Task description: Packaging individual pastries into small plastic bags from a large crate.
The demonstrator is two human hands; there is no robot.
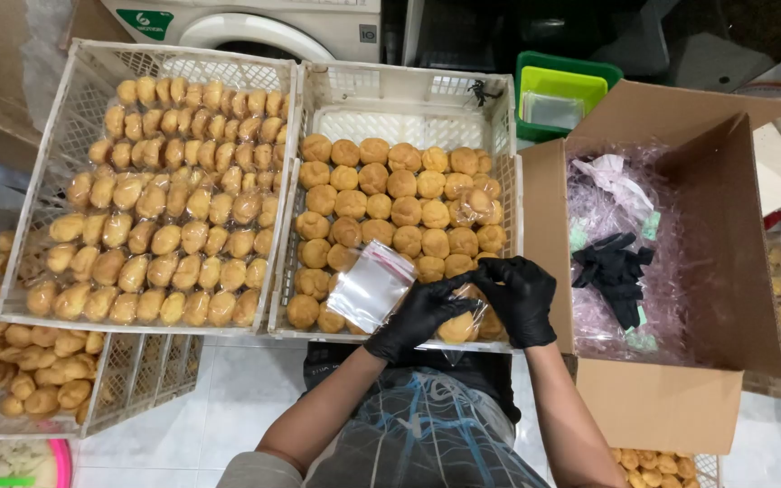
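Round golden-brown pastry bun (459, 327) in a clear plastic bag sits at the front edge of the middle white plastic crate (409, 99), gripped between both black-gloved hands. Left hand (415, 316) closes on the bun from the left; right hand (522, 298) closes on the bag from the right. Small empty clear zip bag (371, 287) lies on the buns just left of the left hand. Right of that crate stands an open cardboard box (680, 398) holding black gloves (615, 271). Left of that crate, a second white crate (65, 136) holds oval buns.

Bagged pastry (459, 327) half hidden under gloved hands; lower crate (142, 370) cut off at left edge.
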